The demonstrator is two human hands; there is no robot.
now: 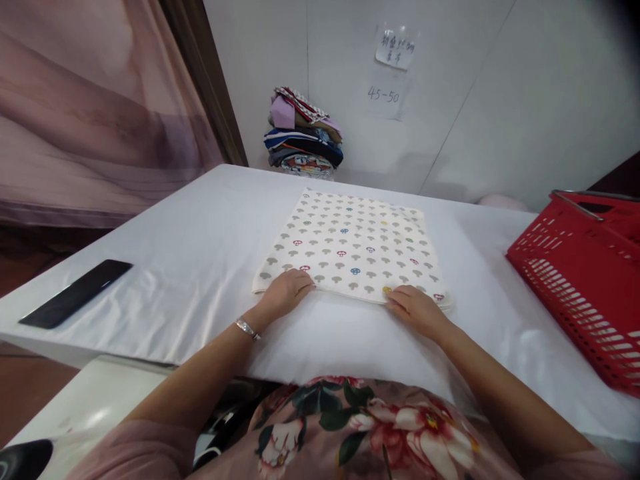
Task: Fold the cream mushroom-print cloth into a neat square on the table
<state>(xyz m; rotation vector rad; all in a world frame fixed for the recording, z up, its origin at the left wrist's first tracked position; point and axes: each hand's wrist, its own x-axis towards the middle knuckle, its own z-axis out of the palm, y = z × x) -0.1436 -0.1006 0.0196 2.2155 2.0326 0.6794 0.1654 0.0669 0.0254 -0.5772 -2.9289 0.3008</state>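
A folded white cloth (pixel 357 247) printed with grey and coloured mushrooms lies flat on the table in front of me. My left hand (pixel 286 292) is closed on its near edge, left of the middle, with the thumb hidden. Farther right along the same edge, my right hand (pixel 416 308) pinches the fabric near the right corner. Several layers show along the cloth's near edge. A silver bracelet (pixel 247 329) circles my left wrist.
A white-covered table (pixel 190 227) spans the view. On its left lies a dark flat slab (pixel 77 293); at the right stands a red basket (pixel 590 280). Folded fabrics (pixel 305 137) are piled by the wall, under a paper sign (pixel 395 48). A pink curtain (pixel 100 113) hangs at left.
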